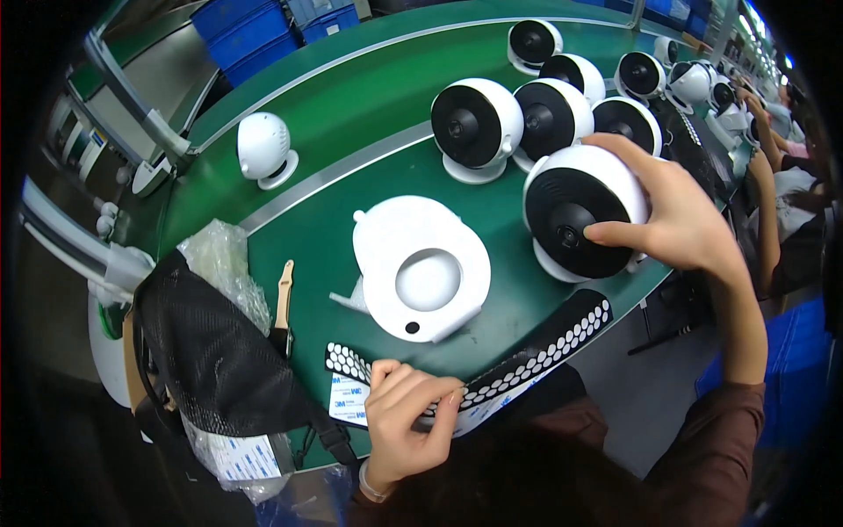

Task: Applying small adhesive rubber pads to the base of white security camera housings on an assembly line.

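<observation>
My right hand [676, 206] is closed round a ball-shaped white camera [619, 180] with a black front, thumb on the front near the lens. The camera's round base rests on or just over the green bench; I cannot tell which. My left hand [408, 417] pinches a black strip [549, 351] of white round stickers at the bench's near edge; whether a single sticker is between the fingertips is hidden. A sheet of white backing paper [349, 400] lies under the strip. Between the hands and the belt, a white camera housing [378, 255] lies with its round opening up.
Several finished-looking cameras [474, 123] stand at the back right. One white camera [263, 145] sits on the green conveyor belt [351, 114]. A black mesh bag [219, 351], clear plastic wrap [224, 263] and a tan-handled tool [284, 299] are at left. Other people work at far right.
</observation>
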The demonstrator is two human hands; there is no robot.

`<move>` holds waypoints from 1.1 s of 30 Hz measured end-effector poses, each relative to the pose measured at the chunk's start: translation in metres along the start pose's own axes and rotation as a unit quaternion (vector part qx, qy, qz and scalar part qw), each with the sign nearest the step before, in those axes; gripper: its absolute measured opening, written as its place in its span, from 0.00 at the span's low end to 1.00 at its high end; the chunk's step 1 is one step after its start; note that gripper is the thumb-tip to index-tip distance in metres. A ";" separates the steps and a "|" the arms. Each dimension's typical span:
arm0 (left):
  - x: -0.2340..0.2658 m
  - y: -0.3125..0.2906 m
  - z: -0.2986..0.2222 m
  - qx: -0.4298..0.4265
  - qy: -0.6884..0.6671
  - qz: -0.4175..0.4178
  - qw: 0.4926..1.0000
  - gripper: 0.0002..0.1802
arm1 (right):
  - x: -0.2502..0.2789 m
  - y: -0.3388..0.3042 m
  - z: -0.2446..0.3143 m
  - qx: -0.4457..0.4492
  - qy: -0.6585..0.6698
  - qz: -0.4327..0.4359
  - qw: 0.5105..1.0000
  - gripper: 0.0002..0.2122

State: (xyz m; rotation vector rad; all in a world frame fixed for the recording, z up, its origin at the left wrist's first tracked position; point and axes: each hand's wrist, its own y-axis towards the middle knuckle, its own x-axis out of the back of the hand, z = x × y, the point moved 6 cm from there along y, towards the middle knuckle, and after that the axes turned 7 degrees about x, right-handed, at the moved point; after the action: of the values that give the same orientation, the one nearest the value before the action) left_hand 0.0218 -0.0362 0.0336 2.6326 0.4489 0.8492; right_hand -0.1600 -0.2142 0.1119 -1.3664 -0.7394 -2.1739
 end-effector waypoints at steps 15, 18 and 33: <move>0.005 -0.003 -0.003 -0.004 0.021 -0.015 1.000 0.07 | -0.066 -0.052 0.094 0.300 0.193 -0.054 0.933 0.13; 0.006 -0.003 -0.002 0.002 0.013 -0.038 0.999 0.07 | -0.084 -0.054 0.092 0.296 0.224 -0.055 0.927 0.09; 0.006 0.001 -0.014 -0.015 0.076 -0.075 0.994 0.06 | -0.080 -0.054 0.094 0.312 0.181 -0.138 0.922 0.09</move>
State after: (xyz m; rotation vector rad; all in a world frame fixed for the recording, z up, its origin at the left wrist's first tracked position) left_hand 0.0182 -0.0318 0.0479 2.4809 0.6581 1.0023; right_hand -0.1000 -0.1038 0.0620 -0.5429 -1.3787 -2.0288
